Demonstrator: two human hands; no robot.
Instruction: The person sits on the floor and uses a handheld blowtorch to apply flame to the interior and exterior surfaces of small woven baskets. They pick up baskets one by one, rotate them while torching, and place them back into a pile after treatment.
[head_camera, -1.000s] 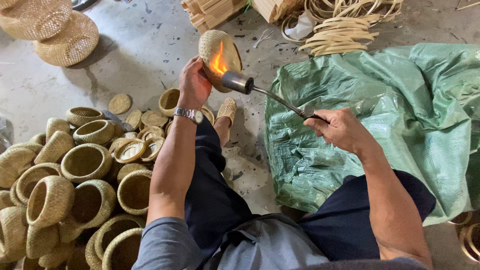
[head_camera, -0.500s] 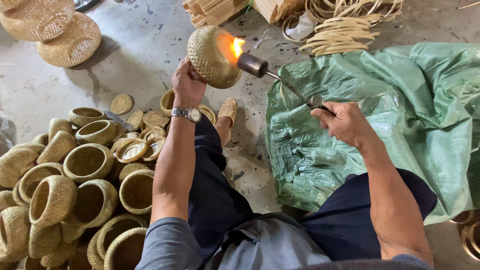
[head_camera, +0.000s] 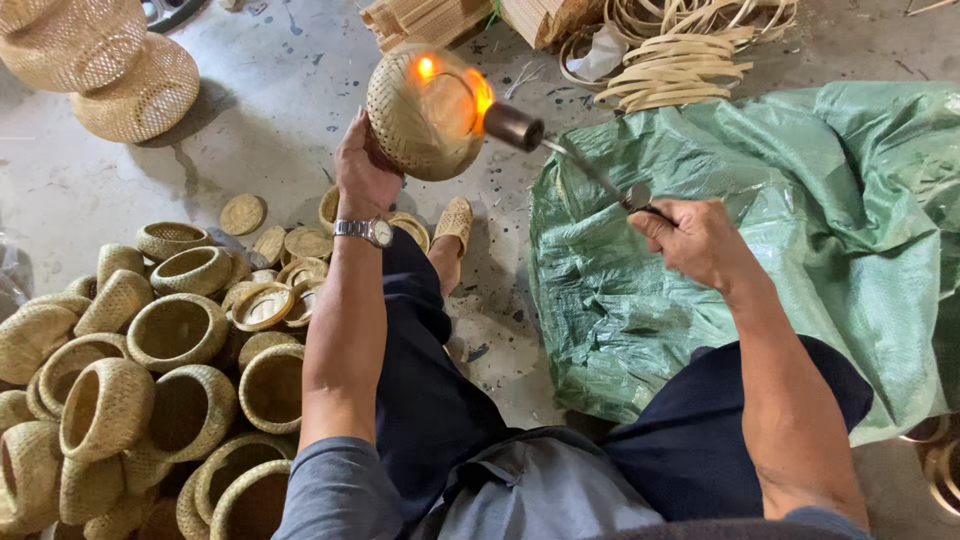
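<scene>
Woven basket (head_camera: 425, 112) now turned rounded side up, torch (head_camera: 515, 127) flame at its right flank

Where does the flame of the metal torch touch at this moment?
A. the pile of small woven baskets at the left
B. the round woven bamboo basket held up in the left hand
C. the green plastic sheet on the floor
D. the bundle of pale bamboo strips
B: the orange flame from the metal torch, held by the right hand, licks the round woven bamboo basket that the left hand holds up.
</scene>
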